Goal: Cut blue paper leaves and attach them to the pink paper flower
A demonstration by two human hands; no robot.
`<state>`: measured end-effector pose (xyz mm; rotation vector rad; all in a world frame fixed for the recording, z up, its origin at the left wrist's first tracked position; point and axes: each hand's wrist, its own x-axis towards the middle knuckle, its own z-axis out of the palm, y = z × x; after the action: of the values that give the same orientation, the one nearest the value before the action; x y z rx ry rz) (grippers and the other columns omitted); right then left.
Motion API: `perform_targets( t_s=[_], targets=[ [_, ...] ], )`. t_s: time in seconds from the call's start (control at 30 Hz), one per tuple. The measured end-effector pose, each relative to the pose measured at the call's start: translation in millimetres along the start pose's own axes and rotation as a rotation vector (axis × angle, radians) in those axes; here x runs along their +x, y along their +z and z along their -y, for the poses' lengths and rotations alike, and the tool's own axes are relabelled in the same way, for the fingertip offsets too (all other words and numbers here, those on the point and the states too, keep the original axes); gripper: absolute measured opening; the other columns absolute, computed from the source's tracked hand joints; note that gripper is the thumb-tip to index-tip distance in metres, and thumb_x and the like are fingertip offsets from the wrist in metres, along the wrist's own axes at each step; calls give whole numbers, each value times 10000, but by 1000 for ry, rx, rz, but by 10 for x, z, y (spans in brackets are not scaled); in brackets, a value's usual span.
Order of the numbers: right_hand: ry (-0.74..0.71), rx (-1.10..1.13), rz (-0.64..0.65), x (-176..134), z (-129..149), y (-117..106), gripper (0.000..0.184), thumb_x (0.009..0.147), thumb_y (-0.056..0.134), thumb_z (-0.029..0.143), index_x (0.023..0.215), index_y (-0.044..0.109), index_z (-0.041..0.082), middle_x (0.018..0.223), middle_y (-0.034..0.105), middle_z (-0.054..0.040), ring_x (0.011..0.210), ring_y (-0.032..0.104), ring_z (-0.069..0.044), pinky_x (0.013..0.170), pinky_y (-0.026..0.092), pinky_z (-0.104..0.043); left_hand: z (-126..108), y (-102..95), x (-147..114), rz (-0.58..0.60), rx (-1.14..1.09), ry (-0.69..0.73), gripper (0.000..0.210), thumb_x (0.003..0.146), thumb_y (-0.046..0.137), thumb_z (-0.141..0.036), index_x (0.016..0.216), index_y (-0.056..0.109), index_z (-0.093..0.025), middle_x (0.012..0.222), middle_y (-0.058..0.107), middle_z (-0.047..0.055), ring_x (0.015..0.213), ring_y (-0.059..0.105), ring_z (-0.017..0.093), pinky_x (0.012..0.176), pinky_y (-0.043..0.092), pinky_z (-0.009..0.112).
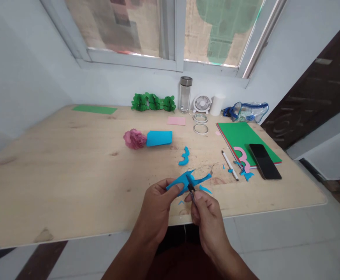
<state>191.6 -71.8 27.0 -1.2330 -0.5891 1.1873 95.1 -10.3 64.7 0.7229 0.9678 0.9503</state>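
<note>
Near the table's front edge, my left hand (160, 204) is closed on a folded piece of blue paper (177, 182), thumb on top. A strip of the same blue hangs off its right side. My right hand (206, 210) is wrapped round a pair of dark scissors (191, 188), whose blades meet the paper; its handles are mostly hidden by my fingers. Blue offcuts (205, 189) lie beside and under the hands. Just beyond them is a wavy blue scrap (184, 156). Farther back, a pink paper flower (134, 139) touches a stack of blue paper (159, 138).
On the right, a phone (265, 161) overlaps green sheets (245, 140), with a white marker (229, 165) and a pink scrap (242, 158) alongside. Tape rolls (200, 128), a glass bottle (185, 95), a small fan (202, 104) and green paper decorations (154, 102) stand toward the wall.
</note>
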Motion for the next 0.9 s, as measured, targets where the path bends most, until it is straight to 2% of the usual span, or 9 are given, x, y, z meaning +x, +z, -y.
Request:
perform_targets(
  t_s=[0.37,0.63,0.9],
  targets=[
    [-10,-18,-20,-3,-18,-20,407,800,572,556,712,597,160,439,280,100,403,190,-59,394,121,-213,10,-26,2,24,47,11,159,600,756,-280,639,678,-147,638,676,8,655,573,140,704,432,270],
    [-10,-84,-5,-31,34,-76,414,817,552,556,707,612,162,449,278,87,423,197,-71,421,140,-237,-109,-4,-12,62,104,-6,146,571,755,-271,559,655,-165,549,633,-21,587,533,133,618,424,245],
    [-27,-93,-2,-17,14,-103,405,818,558,554,711,608,166,476,294,84,438,218,-71,421,167,-221,-152,-16,13,114,177,21,139,594,723,-272,564,638,-166,562,625,-8,581,539,141,606,416,262]
  ],
)
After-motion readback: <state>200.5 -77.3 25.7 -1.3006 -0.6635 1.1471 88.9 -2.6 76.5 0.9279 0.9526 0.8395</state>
